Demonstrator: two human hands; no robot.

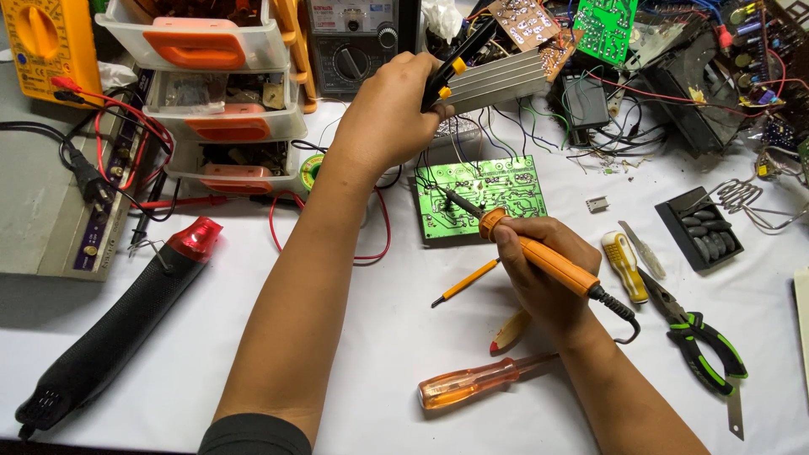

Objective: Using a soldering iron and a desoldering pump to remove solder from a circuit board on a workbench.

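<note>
- Heat gun (pixel 118 324) lies at the left; its cord end is cut off by the frame's corner.
- Drawers (pixel 215 93) behind it hold small parts too blurred to make out.
- Left hand (pixel 388 114) grips a black-and-yellow tool (pixel 455 63); its lower end is hidden in the fist.
- Green board (pixel 480 195) lies flat under the iron's tip.
- Right hand (pixel 543 278) is closed around an orange soldering iron (pixel 527 248), tip touching the board.
- Screwdriver (pixel 480 381) lies just below that wrist.
- Pliers (pixel 695 337) rest at the right.
</note>
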